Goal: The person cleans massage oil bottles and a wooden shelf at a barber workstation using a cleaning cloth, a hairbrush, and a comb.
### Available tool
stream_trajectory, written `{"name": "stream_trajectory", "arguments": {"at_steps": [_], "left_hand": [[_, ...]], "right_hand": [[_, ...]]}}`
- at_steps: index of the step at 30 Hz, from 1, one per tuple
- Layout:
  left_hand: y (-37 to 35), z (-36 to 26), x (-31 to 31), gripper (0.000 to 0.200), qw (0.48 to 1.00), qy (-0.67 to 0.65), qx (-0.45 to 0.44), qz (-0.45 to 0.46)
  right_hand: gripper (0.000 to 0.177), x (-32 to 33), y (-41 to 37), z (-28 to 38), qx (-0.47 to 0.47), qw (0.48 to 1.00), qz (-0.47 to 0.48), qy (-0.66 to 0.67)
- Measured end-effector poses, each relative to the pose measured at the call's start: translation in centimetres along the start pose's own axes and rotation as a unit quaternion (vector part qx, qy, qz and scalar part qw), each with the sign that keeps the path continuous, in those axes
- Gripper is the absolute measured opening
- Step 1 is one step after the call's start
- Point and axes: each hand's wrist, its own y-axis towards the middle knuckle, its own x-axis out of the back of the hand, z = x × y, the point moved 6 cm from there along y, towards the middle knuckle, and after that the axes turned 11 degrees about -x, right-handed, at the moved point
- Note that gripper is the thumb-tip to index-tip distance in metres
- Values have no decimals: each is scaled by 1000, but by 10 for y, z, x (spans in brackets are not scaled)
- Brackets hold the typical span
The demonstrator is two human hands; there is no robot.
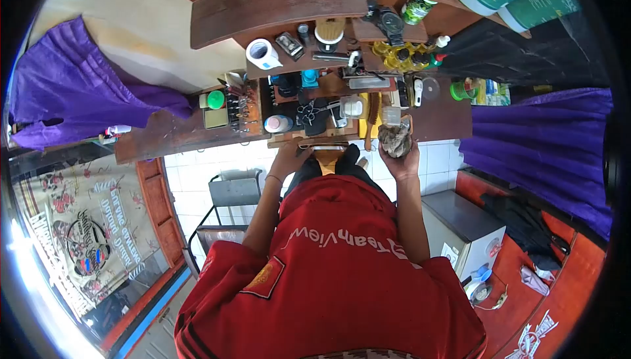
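Observation:
My right hand (400, 160) is closed around a crumpled grey-brown cloth (395, 139), held up at the front edge of the wooden counter (442, 122). On the other side, my left hand (292, 157) has its fingers curled at what looks like the wooden front of a drawer (323, 145) just under the counter. The fingertips are partly hidden there. Beyond my hands lie several scissors (309, 114) on a dark mat, a white-lidded container (353, 107), a brush with a wooden handle (373, 112) and a white bottle (279, 123).
A shelf above carries a white paper roll (262, 53), a watch (392, 25) and yellow bottles (401, 55). Purple cloths hang at the left (79, 89) and right (539, 149). A grey chair (235, 191) stands at lower left, a small white cabinet (463, 221) at lower right.

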Motion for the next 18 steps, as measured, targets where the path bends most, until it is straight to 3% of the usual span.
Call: {"name": "stream_trajectory", "arguments": {"at_steps": [5, 12, 14, 15, 18], "left_hand": [[-4, 7, -2, 56, 1000, 14, -12, -23], [-6, 18, 1, 59, 1000, 3, -7, -28], [-6, 44, -1, 66, 994, 93, 32, -35], [-7, 63, -2, 73, 991, 76, 70, -86], [-3, 90, 3, 78, 984, 135, 114, -35]], "right_hand": [[42, -8, 17, -13, -27, 998, 58, -26], [41, -15, 16, -25, -51, 995, 38, -76], [41, -15, 9, -26, -57, 995, 38, -72], [41, -13, 3, -26, -49, 996, 25, -73], [44, -11, -8, -23, -38, 997, 9, -66]]}}
